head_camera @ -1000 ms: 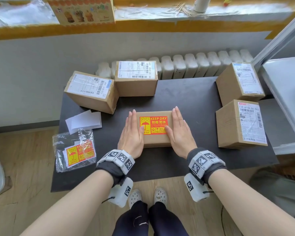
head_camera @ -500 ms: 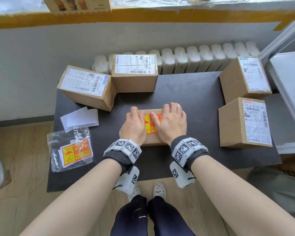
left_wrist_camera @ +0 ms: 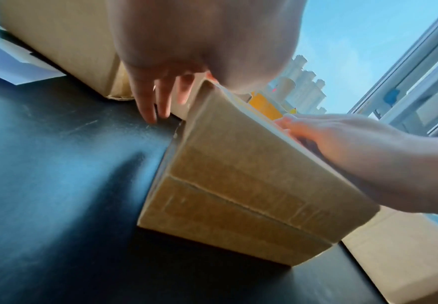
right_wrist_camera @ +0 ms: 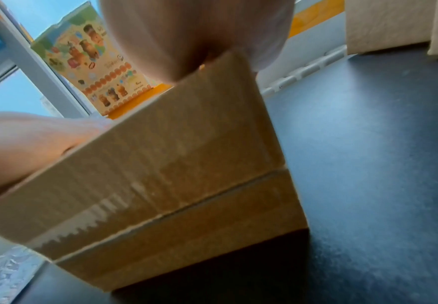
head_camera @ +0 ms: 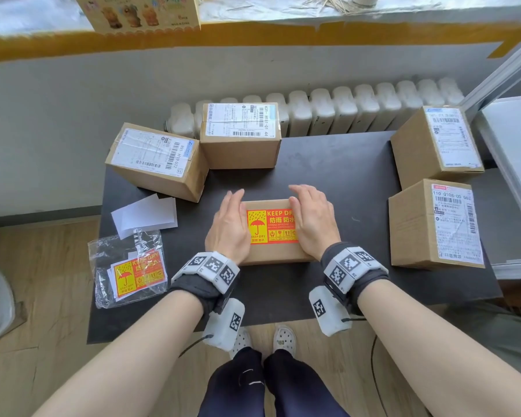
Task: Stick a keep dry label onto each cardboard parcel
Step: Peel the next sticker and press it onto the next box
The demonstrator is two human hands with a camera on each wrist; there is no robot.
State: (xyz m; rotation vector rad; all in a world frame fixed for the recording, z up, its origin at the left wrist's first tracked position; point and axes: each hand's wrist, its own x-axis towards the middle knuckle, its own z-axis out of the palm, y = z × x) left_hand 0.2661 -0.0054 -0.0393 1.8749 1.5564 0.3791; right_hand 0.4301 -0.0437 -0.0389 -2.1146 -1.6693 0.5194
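Our hands have slid apart off the keep dry label, left hand and right hand now flat with each grip relaxed at the ends of the centre parcel on the counter, so this one looks stuck down and four unlabelled parcels wait.

Both bare forearms reach forward, each wrist wrapped in a dark band with marker tags. The left hand lies flat, fingers straight and together, pointing away from the body. The right hand lies palm down, fingers slightly bent and angled inward.
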